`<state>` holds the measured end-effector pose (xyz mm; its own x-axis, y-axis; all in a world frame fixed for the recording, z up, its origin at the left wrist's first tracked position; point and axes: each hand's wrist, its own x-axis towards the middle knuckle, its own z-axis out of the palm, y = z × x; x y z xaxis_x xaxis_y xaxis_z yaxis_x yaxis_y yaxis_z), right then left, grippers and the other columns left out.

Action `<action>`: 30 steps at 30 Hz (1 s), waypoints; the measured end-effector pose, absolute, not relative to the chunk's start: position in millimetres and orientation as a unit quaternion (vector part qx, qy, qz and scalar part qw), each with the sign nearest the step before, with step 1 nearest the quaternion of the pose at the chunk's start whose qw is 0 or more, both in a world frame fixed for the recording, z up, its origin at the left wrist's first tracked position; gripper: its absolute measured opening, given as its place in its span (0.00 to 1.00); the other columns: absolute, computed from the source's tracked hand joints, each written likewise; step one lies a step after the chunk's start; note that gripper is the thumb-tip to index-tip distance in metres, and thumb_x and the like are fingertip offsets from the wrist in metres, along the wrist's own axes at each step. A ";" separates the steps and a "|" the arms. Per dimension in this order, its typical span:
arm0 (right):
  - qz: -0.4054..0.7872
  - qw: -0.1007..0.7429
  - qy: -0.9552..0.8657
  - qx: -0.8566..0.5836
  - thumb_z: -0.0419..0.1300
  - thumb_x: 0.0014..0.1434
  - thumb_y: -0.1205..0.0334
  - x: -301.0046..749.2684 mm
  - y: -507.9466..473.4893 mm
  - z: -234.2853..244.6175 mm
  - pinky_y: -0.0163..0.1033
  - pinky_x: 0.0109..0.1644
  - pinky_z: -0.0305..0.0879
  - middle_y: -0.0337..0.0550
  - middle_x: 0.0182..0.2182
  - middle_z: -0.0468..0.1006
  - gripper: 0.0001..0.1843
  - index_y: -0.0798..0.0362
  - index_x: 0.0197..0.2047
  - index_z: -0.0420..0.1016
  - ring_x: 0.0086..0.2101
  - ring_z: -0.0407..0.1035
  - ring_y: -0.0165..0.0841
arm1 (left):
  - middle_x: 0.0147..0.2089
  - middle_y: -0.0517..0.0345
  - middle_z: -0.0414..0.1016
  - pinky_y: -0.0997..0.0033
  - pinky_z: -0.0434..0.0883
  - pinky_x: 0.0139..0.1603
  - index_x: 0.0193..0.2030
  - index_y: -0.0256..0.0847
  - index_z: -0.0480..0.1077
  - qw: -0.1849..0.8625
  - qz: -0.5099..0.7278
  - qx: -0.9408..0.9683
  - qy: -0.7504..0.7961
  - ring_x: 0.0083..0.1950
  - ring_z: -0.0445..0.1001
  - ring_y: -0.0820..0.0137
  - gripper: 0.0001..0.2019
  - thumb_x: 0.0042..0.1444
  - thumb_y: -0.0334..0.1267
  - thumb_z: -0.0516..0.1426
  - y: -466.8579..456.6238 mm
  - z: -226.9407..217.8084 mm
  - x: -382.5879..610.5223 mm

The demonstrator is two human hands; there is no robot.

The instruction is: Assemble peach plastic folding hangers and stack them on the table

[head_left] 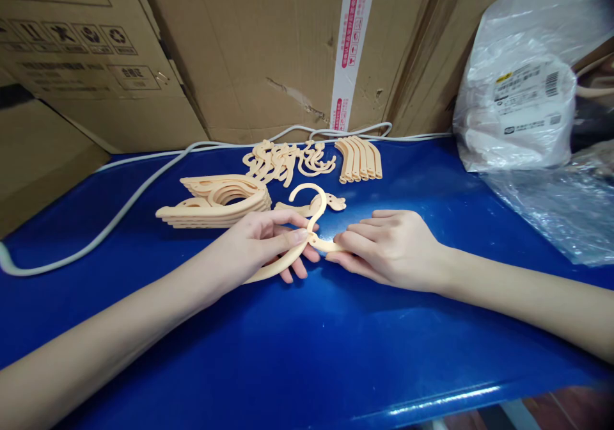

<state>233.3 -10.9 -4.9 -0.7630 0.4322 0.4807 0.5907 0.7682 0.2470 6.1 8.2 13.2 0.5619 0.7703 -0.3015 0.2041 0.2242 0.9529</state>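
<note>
Gripping a cream hanger over the middle of a blue table, left hand pinched its joint, right hand clasped its right arm, stacked cream pieces lay beyond, left.

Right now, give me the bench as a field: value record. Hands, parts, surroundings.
left_hand: left hand pinches beige hanger near base of hook
right_hand: right hand grips hanger's right-side bar
stack: beige hanger parts, beyond left wrist
back_row: curved bars, side by side
surface: blue tabletop
backdrop: cardboard
far_right: labelled plastic bag
</note>
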 end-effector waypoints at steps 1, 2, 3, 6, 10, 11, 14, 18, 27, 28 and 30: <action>-0.196 0.203 -0.918 -0.278 0.50 0.71 0.55 233.3 -11.0 -4.8 0.36 0.28 0.50 0.34 0.18 0.72 0.23 0.53 0.26 0.71 0.18 0.58 0.27 | 0.34 0.52 0.82 0.76 0.74 0.27 0.40 0.36 0.70 0.663 0.213 0.586 0.415 0.28 0.78 0.71 0.12 0.55 0.41 0.63 8.5 13.2 6.3; -0.196 0.203 -0.918 -0.278 0.50 0.71 0.55 233.3 -11.0 -4.8 0.36 0.28 0.50 0.34 0.18 0.72 0.23 0.53 0.26 0.71 0.18 0.58 0.27 | 0.34 0.52 0.82 0.76 0.74 0.27 0.40 0.37 0.70 0.662 0.213 0.587 0.415 0.28 0.78 0.71 0.12 0.55 0.41 0.63 8.9 13.4 6.6; -0.196 0.203 -0.918 -0.278 0.50 0.71 0.55 233.4 -10.9 -4.8 0.36 0.28 0.51 0.34 0.18 0.72 0.23 0.53 0.26 0.71 0.18 0.58 0.27 | 0.34 0.53 0.82 0.76 0.74 0.27 0.40 0.37 0.70 0.661 0.211 0.588 0.416 0.28 0.78 0.71 0.12 0.55 0.41 0.63 9.4 13.7 7.0; -0.194 0.202 -0.918 -0.280 0.49 0.72 0.55 233.9 -10.6 -4.3 0.36 0.28 0.51 0.34 0.18 0.72 0.24 0.53 0.26 0.72 0.18 0.58 0.26 | 0.33 0.53 0.81 0.76 0.74 0.27 0.38 0.37 0.70 0.656 0.202 0.594 0.418 0.27 0.77 0.72 0.11 0.56 0.43 0.63 10.2 13.9 7.6; -0.189 0.201 -0.919 -0.280 0.48 0.72 0.55 233.9 -10.4 -3.5 0.36 0.29 0.50 0.35 0.19 0.72 0.24 0.53 0.26 0.72 0.18 0.58 0.26 | 0.33 0.53 0.81 0.75 0.74 0.28 0.34 0.36 0.70 0.653 0.193 0.607 0.409 0.27 0.76 0.73 0.13 0.57 0.45 0.62 10.3 11.8 5.7; -0.189 0.202 -0.920 -0.279 0.48 0.72 0.55 233.8 -10.4 -3.2 0.36 0.28 0.50 0.35 0.19 0.72 0.25 0.53 0.26 0.72 0.18 0.57 0.26 | 0.33 0.53 0.81 0.75 0.74 0.29 0.34 0.36 0.70 0.653 0.192 0.610 0.406 0.27 0.76 0.73 0.13 0.57 0.46 0.62 10.4 11.0 5.0; -0.183 0.208 -0.921 -0.272 0.47 0.72 0.55 233.5 -9.6 -2.3 0.36 0.28 0.51 0.34 0.18 0.71 0.25 0.53 0.26 0.71 0.18 0.57 0.27 | 0.33 0.54 0.81 0.75 0.74 0.29 0.35 0.37 0.69 0.651 0.186 0.620 0.396 0.26 0.75 0.73 0.13 0.57 0.46 0.61 9.6 10.0 4.0; -0.165 0.213 -0.929 -0.252 0.47 0.73 0.54 234.1 -7.4 -0.6 0.36 0.30 0.51 0.35 0.19 0.70 0.25 0.53 0.27 0.72 0.20 0.59 0.27 | 0.33 0.55 0.80 0.77 0.70 0.27 0.36 0.38 0.67 0.608 0.167 0.663 0.404 0.25 0.73 0.75 0.12 0.61 0.45 0.56 4.8 13.3 5.6; -0.168 0.217 -0.929 -0.250 0.48 0.72 0.52 236.5 -4.2 2.1 0.39 0.35 0.51 0.37 0.21 0.71 0.25 0.54 0.28 0.73 0.25 0.60 0.30 | 0.28 0.63 0.74 0.73 0.62 0.29 0.36 0.43 0.64 0.311 0.127 0.844 0.418 0.26 0.70 0.72 0.13 0.68 0.43 0.45 -12.3 22.3 5.2; -0.174 0.216 -0.928 -0.247 0.49 0.72 0.51 236.6 -4.3 2.5 0.39 0.36 0.51 0.37 0.21 0.72 0.24 0.54 0.28 0.73 0.26 0.60 0.30 | 0.29 0.62 0.74 0.72 0.62 0.30 0.36 0.43 0.63 0.276 0.120 0.860 0.413 0.27 0.71 0.71 0.13 0.68 0.42 0.44 -13.6 21.7 4.8; -0.186 0.217 -0.927 -0.243 0.50 0.71 0.52 236.9 -5.0 3.4 0.40 0.38 0.53 0.36 0.22 0.73 0.23 0.54 0.28 0.72 0.27 0.60 0.30 | 0.29 0.61 0.73 0.71 0.59 0.29 0.36 0.43 0.61 0.219 0.105 0.883 0.402 0.28 0.71 0.69 0.13 0.69 0.41 0.42 -15.3 19.2 4.1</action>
